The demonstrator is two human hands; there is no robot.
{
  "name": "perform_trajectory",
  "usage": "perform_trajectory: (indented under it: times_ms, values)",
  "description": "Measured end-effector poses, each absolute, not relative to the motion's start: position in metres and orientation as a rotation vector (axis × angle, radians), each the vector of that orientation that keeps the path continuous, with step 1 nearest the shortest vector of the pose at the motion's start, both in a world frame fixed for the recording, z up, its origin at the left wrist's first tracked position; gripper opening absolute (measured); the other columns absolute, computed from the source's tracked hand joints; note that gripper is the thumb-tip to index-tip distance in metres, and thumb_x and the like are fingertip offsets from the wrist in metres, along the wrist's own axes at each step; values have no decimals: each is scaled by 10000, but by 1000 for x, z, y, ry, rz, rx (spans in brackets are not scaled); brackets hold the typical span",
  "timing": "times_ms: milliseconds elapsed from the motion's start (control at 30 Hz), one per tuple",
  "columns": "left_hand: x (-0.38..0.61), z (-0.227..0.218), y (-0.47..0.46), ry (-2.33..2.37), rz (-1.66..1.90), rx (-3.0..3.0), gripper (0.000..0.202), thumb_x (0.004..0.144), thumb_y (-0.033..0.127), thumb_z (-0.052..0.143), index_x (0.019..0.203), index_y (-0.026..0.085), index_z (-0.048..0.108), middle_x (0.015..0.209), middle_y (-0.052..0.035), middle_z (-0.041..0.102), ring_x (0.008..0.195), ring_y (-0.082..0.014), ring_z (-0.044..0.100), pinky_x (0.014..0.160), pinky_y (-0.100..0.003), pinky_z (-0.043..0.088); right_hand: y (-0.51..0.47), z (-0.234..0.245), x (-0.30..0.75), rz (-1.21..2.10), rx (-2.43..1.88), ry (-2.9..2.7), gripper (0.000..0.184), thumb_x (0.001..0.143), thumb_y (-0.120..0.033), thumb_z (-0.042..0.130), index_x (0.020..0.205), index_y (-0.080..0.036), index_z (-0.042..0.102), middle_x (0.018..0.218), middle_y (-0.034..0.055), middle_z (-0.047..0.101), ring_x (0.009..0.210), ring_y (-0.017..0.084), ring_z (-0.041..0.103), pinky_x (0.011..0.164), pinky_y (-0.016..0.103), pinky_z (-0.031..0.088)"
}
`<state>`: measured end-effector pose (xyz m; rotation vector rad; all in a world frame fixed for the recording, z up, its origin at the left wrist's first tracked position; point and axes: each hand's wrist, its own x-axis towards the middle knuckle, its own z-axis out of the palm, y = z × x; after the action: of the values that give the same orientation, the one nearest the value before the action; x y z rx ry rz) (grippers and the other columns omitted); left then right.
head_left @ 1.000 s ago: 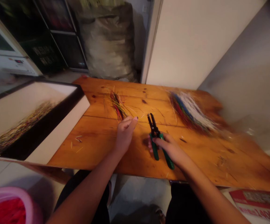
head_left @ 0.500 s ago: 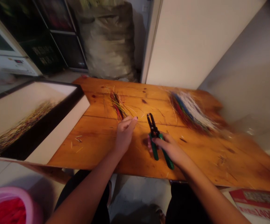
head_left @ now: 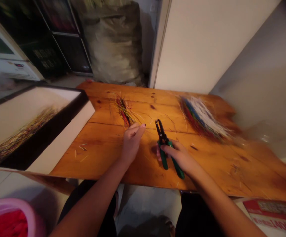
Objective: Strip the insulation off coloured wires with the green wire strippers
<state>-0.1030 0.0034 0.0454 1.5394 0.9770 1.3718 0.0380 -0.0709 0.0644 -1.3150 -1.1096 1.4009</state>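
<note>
My right hand (head_left: 180, 157) grips a pair of green-handled wire strippers (head_left: 166, 148) whose black jaws point away from me over the wooden table (head_left: 103, 144). My left hand (head_left: 131, 141) rests on the table with its fingers close together, the fingertips at the near end of a small bundle of red, yellow and green wires (head_left: 124, 111). Whether it pinches a thin wire there I cannot make out. A larger pile of white, blue, red and green wires (head_left: 202, 118) lies at the far right of the table.
An open cardboard box (head_left: 34, 128) holding many thin wires stands at the table's left. A pink tub with something red inside (head_left: 7, 220) sits on the floor at lower left. A stuffed sack (head_left: 114, 42) leans behind the table. Printed red cardboard (head_left: 273, 215) lies at lower right.
</note>
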Motion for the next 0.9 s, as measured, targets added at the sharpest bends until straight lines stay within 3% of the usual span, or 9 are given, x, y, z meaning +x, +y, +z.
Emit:
perform_trajectory:
  times_ms: [433, 667, 767, 900]
  values:
    - [-103, 45, 3, 979, 1376, 1500, 464, 812, 334, 502, 490, 176, 206, 589, 18, 229, 562, -109, 266, 546, -274, 246, -71, 60, 32, 1306, -1436, -1176, 183, 679, -368, 530, 649, -197, 470, 509, -40, 487, 409, 102, 464, 429, 251, 380]
    - [-102, 46, 1, 753, 1431, 1198, 305, 809, 327, 517, 547, 172, 491, 816, -31, 558, 802, -136, 514, 757, -249, 398, -65, 49, 31, 1305, -1471, -1203, 203, 690, -375, 506, 609, -195, 456, 504, -34, 491, 403, 99, 471, 435, 249, 382]
    - [-103, 54, 0, 612, 1382, 1017, 323, 820, 310, 519, 530, 173, 484, 605, -2, 491, 709, -127, 526, 771, -267, 421, -65, 48, 27, 1368, -1447, -1164, 198, 693, -366, 521, 622, -188, 471, 509, -32, 500, 400, 97, 470, 421, 242, 375]
    - [-103, 64, 4, 505, 1353, 877, 423, 827, 273, 530, 464, 174, 338, 481, 37, 336, 539, -84, 422, 652, -237, 408, -64, 49, 18, 1462, -1368, -1115, 214, 687, -351, 561, 594, -174, 486, 504, -26, 507, 401, 90, 472, 411, 227, 379]
